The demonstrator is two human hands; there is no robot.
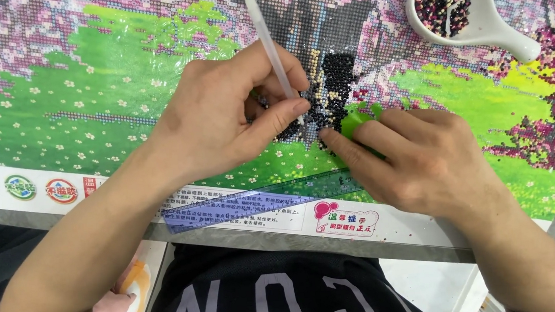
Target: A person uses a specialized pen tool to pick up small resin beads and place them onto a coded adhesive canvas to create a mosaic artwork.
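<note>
Dark beads (335,89) fill one small patch of the canvas (89,105), most bare; left hand (228,117) grips the pen (268,41), right hand (416,158) presses flat.

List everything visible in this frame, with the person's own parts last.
Bead-art canvas: one, green meadow and pink blossom picture, covering the table.
Applicator pen: one, white, held upright in the left hand.
Placed beads: patch, black and cream, canvas centre.
Tray: one, white, spoon-shaped, upper right, holding dark and pink beads.
Plastic film: one, clear bluish, peeled along the lower edge.
Left hand: gripping the pen.
Right hand: fingers pressing the canvas.
</note>
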